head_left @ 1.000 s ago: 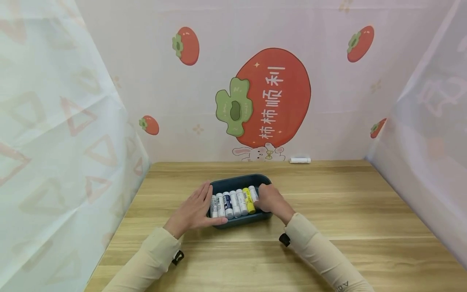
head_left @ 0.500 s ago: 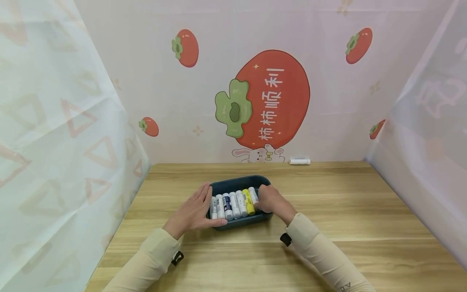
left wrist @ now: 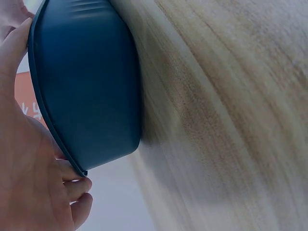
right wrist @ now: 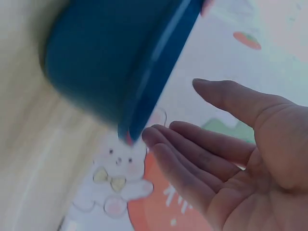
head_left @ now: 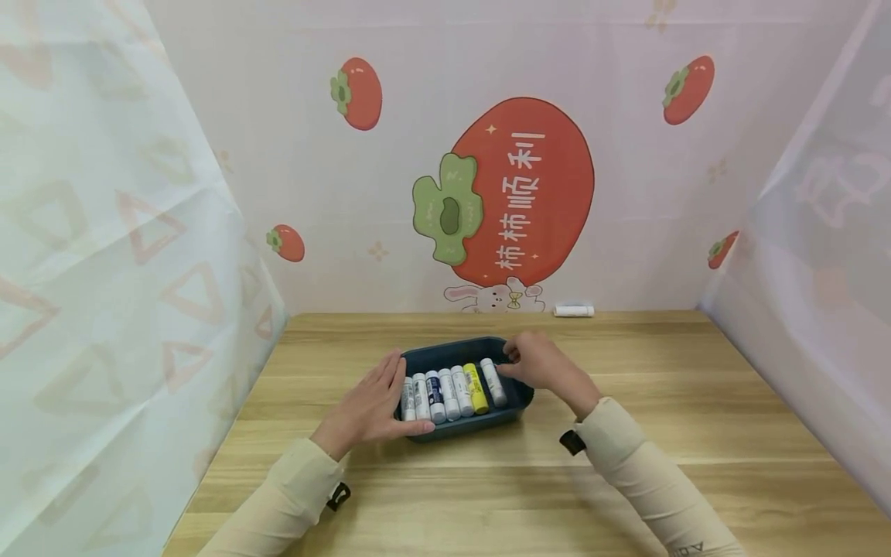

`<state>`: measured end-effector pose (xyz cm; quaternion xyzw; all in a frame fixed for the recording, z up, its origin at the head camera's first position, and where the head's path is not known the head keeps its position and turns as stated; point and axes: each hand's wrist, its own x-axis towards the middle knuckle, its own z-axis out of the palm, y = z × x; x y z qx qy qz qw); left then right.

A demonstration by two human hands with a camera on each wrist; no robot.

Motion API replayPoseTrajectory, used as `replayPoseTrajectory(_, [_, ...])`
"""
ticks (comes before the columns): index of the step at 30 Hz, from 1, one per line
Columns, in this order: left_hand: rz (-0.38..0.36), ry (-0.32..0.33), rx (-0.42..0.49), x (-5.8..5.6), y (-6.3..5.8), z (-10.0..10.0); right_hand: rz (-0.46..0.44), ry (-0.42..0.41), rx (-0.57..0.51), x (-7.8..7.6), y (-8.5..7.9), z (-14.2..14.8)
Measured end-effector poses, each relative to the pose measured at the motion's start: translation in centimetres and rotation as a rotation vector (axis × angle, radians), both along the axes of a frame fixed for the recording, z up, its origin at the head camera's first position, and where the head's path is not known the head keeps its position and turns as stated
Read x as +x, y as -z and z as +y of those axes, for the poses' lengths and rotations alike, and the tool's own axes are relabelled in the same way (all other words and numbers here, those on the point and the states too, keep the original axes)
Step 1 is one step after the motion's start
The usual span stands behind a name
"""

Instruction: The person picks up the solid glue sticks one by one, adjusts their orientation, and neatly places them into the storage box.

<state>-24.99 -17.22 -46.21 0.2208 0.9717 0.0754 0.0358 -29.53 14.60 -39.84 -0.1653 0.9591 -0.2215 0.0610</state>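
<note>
A dark teal box point(head_left: 445, 354) on the table holds a row of small capped tubes resembling lip balms, mostly white, one navy point(head_left: 435, 398) and one yellow point(head_left: 476, 388). My left hand point(head_left: 365, 404) grips its left end, thumb along the front rim and fingers at the far corner. The left wrist view shows the box's outer wall point(left wrist: 86, 86) between thumb and fingers. My right hand point(head_left: 550, 367), fingers loosely bent, is over the box's right end. Close to its fingertips a white tube point(head_left: 493, 383) leans slightly apart from the row. In the right wrist view the right palm point(right wrist: 284, 159) holds nothing.
Another white tube point(head_left: 574, 311) lies at the table's back edge, against the printed backdrop point(head_left: 522, 193). Hanging sheets point(head_left: 125, 255) close in both sides. Bare wooden tabletop point(head_left: 661, 387) stretches right of the box.
My right hand has let go of the rightmost white tube and moved right and slightly up, its fingers opening. The tube is now in fuller view. My left hand stays at the box.
</note>
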Motion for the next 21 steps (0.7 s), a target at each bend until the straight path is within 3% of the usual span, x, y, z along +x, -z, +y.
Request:
replayPoseTrajectory(4, [-0.003, 0.001, 0.014, 0.1, -0.1, 0.1, 0.012, -0.003, -0.027, -0.8, -1.0, 1.8])
replayPoseTrajectory(8, [-0.006, -0.004, 0.006, 0.1, -0.1, 0.0, 0.079, -0.011, -0.030, -2.0, -1.6, 3.9])
replayPoseTrajectory(15, [-0.006, -0.002, 0.022, 0.1, 0.1, 0.0, 0.190, 0.028, 0.026, -4.0, -2.0, 7.4])
replayPoseTrajectory(21, [-0.001, -0.001, 0.028, 0.0, 0.3, -0.1, 0.196, 0.076, 0.099, -6.1, -1.8, 10.3])
